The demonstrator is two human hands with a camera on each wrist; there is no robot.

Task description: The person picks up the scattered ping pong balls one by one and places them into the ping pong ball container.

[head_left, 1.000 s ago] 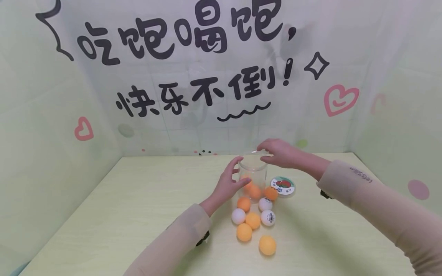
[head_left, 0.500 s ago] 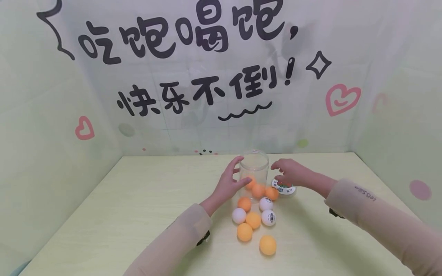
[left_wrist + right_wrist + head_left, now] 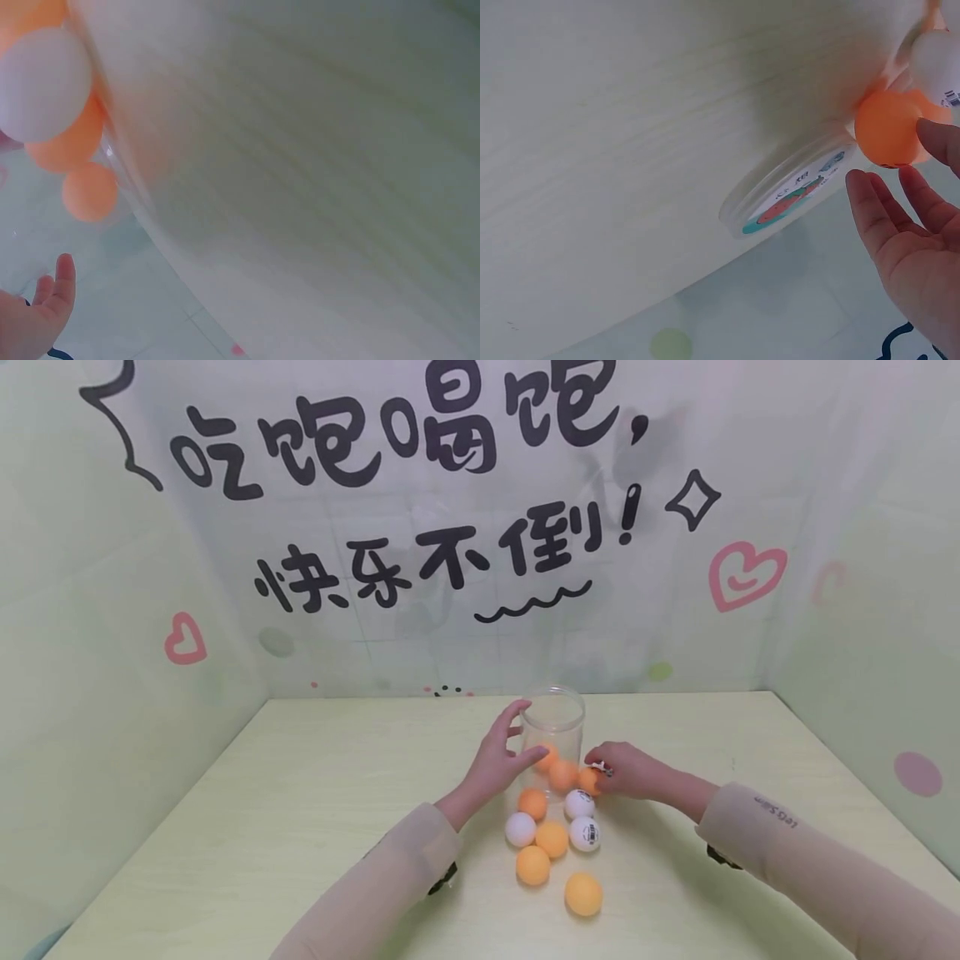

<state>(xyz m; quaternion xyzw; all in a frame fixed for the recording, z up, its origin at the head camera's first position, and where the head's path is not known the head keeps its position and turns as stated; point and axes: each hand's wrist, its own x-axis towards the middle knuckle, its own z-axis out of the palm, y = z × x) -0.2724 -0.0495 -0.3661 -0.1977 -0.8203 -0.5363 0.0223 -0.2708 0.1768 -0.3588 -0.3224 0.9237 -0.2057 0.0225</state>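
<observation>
A clear jar stands upright with orange ping-pong balls seen through its wall. My left hand holds the jar from the left, thumb across its front and fingers toward its rim; some fingers show in the left wrist view. My right hand is at an orange ping-pong ball just right of the jar. The thumb overlaps this ball in the right wrist view, while the fingers lie loosely along its edge and are not closed round it. A round lid with a tomato-like picture lies beside that hand, mostly hidden in the head view.
In front of the jar lie several loose balls: white ones and orange ones, with one orange ball nearest me. The pale wooden table meets a printed curtain at its back and sides.
My right hand has come down from the jar's rim, past its right side and over the lid, to the orange ball. The left hand stays at the jar.
</observation>
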